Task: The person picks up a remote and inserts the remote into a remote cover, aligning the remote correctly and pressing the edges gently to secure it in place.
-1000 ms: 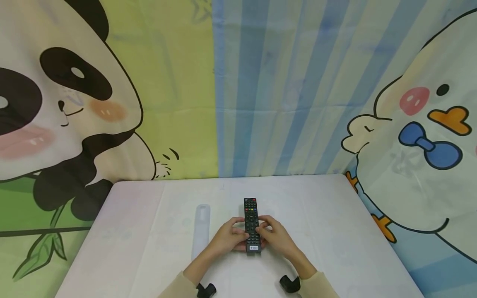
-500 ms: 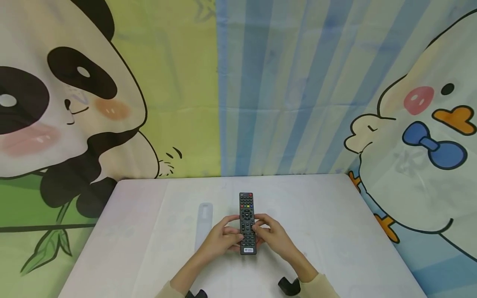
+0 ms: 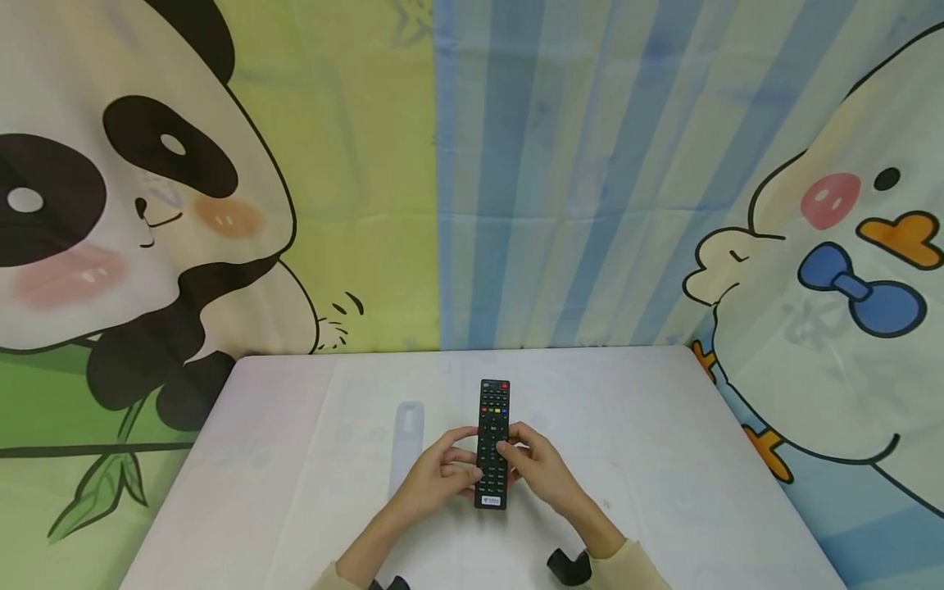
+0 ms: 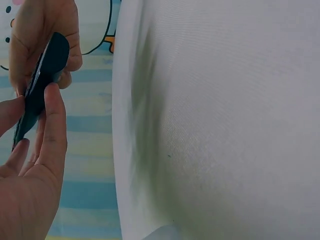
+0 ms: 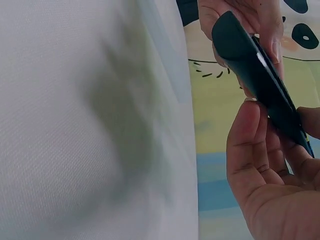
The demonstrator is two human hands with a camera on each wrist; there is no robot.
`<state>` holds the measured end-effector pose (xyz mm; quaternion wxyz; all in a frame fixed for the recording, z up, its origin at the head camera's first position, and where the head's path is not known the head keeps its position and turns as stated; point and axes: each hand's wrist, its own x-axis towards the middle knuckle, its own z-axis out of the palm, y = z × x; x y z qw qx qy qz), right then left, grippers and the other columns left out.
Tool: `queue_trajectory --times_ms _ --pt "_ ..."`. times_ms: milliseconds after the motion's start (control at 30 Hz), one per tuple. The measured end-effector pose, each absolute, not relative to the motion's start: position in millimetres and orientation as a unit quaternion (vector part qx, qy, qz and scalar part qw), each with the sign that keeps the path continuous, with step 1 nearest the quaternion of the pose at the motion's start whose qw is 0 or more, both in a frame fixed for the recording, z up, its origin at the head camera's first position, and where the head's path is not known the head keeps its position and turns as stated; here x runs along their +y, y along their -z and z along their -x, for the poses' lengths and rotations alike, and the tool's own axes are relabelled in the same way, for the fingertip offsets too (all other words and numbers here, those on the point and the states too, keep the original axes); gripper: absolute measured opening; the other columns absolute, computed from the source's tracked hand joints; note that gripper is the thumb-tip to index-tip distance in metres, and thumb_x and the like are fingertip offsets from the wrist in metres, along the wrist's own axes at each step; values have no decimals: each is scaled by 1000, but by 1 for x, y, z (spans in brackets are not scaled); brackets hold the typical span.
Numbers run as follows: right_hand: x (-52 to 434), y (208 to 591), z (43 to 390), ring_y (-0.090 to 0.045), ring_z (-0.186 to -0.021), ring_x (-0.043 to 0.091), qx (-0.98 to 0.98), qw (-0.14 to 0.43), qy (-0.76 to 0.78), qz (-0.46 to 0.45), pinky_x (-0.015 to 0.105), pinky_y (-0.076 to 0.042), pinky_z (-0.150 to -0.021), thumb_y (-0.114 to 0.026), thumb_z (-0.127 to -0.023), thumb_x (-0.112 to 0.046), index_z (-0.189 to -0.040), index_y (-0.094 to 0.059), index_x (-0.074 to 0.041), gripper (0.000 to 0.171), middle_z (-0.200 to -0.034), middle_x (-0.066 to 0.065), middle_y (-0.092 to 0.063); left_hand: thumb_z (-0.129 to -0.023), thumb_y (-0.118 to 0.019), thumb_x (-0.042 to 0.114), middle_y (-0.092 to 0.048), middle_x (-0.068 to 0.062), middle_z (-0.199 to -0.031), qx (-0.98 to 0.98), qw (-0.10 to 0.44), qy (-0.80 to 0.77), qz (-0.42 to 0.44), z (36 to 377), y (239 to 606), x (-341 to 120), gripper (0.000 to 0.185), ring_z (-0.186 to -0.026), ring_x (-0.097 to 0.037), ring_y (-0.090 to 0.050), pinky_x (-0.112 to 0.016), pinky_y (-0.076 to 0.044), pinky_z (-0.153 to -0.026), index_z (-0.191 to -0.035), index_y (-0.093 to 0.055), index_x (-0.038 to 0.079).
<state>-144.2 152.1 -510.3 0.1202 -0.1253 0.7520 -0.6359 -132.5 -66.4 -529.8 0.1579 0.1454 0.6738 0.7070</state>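
Remote (image 3: 492,447), lower centre of head view, face up, raised off white table (image 3: 627,426) | left hand (image 3: 438,471) pinches its left edge, thumb at the rim | right hand (image 3: 542,467) grips right edge, thumb over the face | pale strip (image 3: 407,442) lies just left of left hand | cartoon cloth (image 3: 369,164) fills upper frame

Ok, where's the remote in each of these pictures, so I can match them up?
Head: the remote is just right of centre in the lower half, its buttons facing the camera.
Left wrist: upper left, seen nearly edge-on, its buttons not readable.
Right wrist: upper right, slanting down to the right.
Shared landmark: the white table, across the bottom in the head view, filling the right side in the left wrist view and the left side in the right wrist view.
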Motion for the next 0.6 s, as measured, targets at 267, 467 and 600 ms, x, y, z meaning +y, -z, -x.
queue_trajectory --times_ms 267,467,600 --pt "153 508 145 -65 -80 22 754 103 634 138 41 -58 -68 -56 -104 -15 -120 -58 -1 21 -107 15 -59 -95 -64 1 -65 -16 -110 680 152 -701 -150 132 529 -67 47 -92 -26 -71 -41 -59 -74 -140 -51 3" --pt "155 508 147 -65 -81 23 757 86 631 147 43 -58 -68 -56 -104 -13 -120 -58 -2 20 -108 15 -58 -96 -64 3 -64 -23 -104 690 134 -696 -143 133 530 -68 28 -87 -29 -71 -39 -59 -71 -123 -60 -2" --pt "157 506 146 -65 -83 24 764 78 623 151 43 -58 -69 -58 -104 -15 -119 -59 -2 19 -107 16 -58 -98 -65 8 -66 -22 -99 694 134 -694 -135 135 530 -68 19 -86 -31 -70 -38 -59 -71 -111 -64 -5"
